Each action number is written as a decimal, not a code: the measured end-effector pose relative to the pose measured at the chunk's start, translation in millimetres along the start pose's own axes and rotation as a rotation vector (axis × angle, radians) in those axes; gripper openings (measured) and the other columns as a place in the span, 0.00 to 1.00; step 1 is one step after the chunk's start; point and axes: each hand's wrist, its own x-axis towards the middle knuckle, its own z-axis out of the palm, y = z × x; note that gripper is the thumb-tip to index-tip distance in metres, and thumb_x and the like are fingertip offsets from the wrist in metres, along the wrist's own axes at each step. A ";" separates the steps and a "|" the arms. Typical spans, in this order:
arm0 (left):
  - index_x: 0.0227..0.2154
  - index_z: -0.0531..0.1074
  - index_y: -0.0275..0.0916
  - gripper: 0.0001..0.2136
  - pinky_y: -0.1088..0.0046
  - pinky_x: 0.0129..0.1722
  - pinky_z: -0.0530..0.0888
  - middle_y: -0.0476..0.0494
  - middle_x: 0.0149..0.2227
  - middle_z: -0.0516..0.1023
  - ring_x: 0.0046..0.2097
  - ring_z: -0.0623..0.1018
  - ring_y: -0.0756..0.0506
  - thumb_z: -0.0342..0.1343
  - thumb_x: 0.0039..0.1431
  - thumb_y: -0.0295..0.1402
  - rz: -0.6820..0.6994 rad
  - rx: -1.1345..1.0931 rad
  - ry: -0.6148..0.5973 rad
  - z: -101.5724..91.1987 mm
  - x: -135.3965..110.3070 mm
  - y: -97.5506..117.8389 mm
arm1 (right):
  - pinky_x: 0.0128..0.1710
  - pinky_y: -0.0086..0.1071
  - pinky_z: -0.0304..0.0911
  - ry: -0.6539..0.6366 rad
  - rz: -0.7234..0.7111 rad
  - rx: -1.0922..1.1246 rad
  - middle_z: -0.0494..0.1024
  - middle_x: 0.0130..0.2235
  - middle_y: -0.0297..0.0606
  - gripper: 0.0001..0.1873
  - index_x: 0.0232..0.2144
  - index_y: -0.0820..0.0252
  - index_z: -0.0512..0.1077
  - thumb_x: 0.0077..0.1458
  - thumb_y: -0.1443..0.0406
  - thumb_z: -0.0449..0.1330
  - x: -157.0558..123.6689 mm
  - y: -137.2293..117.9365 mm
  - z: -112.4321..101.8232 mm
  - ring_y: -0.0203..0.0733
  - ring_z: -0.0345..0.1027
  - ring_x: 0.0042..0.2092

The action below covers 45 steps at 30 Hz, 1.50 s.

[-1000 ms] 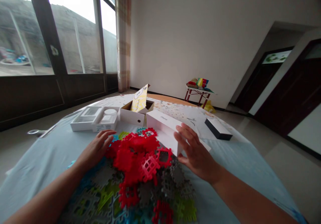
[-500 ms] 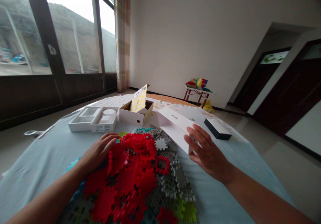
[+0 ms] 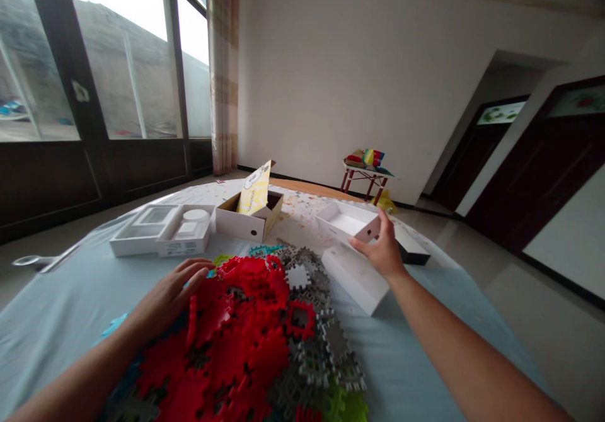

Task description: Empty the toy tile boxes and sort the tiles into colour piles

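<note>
My right hand (image 3: pixel 382 249) pinches the right end of a white box lid (image 3: pixel 347 220), thumb on the near side and fingers behind. The lid's hollow inside faces up. Just below and in front of it, a closed-looking white box (image 3: pixel 357 278) lies on the tablecloth. On the left, my left hand (image 3: pixel 177 290) lies with fingers stretched out at the edge of a pile of red plastic interlocking pieces (image 3: pixel 227 340). Its fingertips touch the pile and hold nothing. Grey interlocking pieces (image 3: pixel 335 337) spread along the pile's right side.
White box trays (image 3: pixel 142 236) stand at the left, beside an open box (image 3: pixel 239 223) with a yellow printed card (image 3: pixel 255 189). A black-and-white box (image 3: pixel 413 249) sits behind my right hand. A small table (image 3: pixel 363 173) with colourful items stands by the wall.
My right hand has moved back and raised the lid away from the near box, turning its hollow side up. My left hand has stayed on the pile. The view has shifted slightly.
</note>
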 end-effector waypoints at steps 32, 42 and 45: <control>0.38 0.71 0.42 0.18 0.74 0.47 0.66 0.45 0.44 0.72 0.44 0.72 0.47 0.38 0.59 0.43 -0.045 -0.057 0.064 -10.5 -4.7 -4.3 | 0.54 0.44 0.53 -0.084 -0.213 0.476 0.57 0.54 0.47 0.49 0.58 0.56 0.44 0.38 0.53 0.64 7.7 -201.5 176.8 0.50 0.51 0.56; 0.37 0.71 0.39 0.21 0.67 0.46 0.68 0.41 0.41 0.73 0.42 0.73 0.44 0.36 0.58 0.45 -0.086 -0.078 0.205 -21.3 -7.4 -21.2 | 0.54 0.40 0.54 -0.640 -0.032 0.334 0.59 0.53 0.52 0.42 0.51 0.63 0.61 0.36 0.48 0.63 -7.8 -248.8 233.3 0.51 0.57 0.54; 0.36 0.71 0.40 0.20 0.67 0.46 0.68 0.42 0.42 0.73 0.43 0.73 0.44 0.37 0.58 0.45 -0.089 -0.082 0.190 -21.1 -7.4 -22.7 | 0.57 0.37 0.50 -0.647 -0.178 0.328 0.58 0.56 0.49 0.38 0.53 0.63 0.60 0.42 0.51 0.60 1.6 -249.4 206.8 0.48 0.52 0.57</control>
